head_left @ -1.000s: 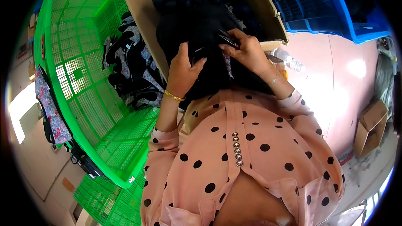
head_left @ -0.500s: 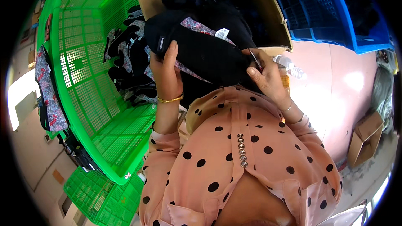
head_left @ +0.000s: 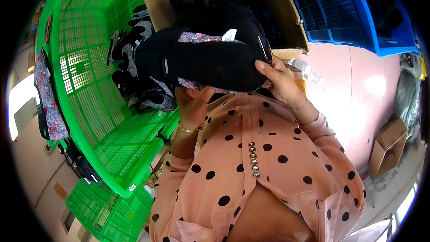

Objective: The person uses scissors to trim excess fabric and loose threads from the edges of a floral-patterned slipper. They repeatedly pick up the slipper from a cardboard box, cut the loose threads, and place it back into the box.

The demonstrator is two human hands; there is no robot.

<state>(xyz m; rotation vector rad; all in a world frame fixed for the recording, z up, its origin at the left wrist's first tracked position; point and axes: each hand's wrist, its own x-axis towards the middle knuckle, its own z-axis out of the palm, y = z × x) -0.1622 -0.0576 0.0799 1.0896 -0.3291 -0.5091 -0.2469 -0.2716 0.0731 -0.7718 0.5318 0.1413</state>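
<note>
Between spotted blouse (head_left: 280, 139) and open cardboard box (head_left: 155, 5): black cloth piece (head_left: 208, 62), shifted left versus half a second ago. Right hand (head_left: 283, 83) pinches its right end; left hand (head_left: 191, 110), slipped lower, now pinches bottom edge. Thin metal tool (head_left: 262, 48) juts up from right hand.

Bright glare right, edges curved

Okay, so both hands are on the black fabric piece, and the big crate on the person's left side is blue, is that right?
Not quite: in the head view, the big crate on the person's left is green. The left hand and right hand are indeed on the black fabric piece.
</note>
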